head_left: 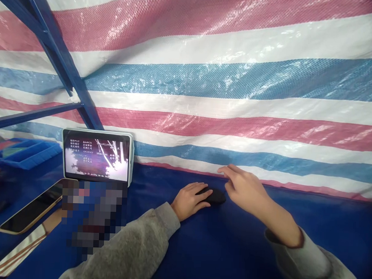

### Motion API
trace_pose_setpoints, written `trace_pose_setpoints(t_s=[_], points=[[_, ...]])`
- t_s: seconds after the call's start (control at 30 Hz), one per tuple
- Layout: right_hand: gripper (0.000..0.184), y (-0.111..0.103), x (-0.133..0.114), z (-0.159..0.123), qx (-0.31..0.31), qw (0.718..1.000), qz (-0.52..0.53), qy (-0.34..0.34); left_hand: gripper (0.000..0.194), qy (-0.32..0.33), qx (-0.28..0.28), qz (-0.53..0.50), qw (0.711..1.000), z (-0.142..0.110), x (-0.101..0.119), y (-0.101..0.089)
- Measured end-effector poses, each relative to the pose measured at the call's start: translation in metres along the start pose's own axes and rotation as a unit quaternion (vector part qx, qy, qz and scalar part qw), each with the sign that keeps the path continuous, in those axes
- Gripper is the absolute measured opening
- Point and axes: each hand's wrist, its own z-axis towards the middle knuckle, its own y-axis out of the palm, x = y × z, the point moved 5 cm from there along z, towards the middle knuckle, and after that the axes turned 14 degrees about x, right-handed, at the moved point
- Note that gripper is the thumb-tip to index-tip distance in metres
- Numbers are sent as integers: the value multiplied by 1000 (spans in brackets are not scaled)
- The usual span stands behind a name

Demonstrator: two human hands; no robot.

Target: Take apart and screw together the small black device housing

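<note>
A small black object (215,195) lies on the blue table cover (225,242) near the striped tarp wall. My left hand (188,200) rests on the table with its fingers curled over the left end of the black object. My right hand (243,187) hovers just to the right of it, fingers stretched out and slightly apart, holding nothing. Both arms wear grey sleeves.
A tablet (97,156) showing a video stands at the left against the tarp. A phone (31,211) lies face up in front of it. A blue tray (27,154) sits at far left under blue metal frame bars (59,57). The red, white and blue tarp (224,88) closes the back.
</note>
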Motion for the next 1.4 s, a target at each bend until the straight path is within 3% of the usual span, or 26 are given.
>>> trace_pose_setpoints(t_s=[0.47,0.63,0.97,1.2,1.3,1.4], points=[[35,1,0,0,18,999,38,9,42,2,3,-5,1000,-1,-1,0],[26,0,1,1,24,998,50,31,41,5,1,-6,1000,-1,0,1],[33,2,4,1,20,995,87,36,40,7,8,-16,1000,0,-1,0],[31,-8,7,2,49,993,96,47,41,-4,-5,-23,1000,-1,-1,1],[29,-18,11,2,68,985,151,51,41,-21,-19,-30,999,-1,-1,1],[25,-22,13,-1,35,969,237,60,51,-40,-42,-40,997,-1,-2,1]])
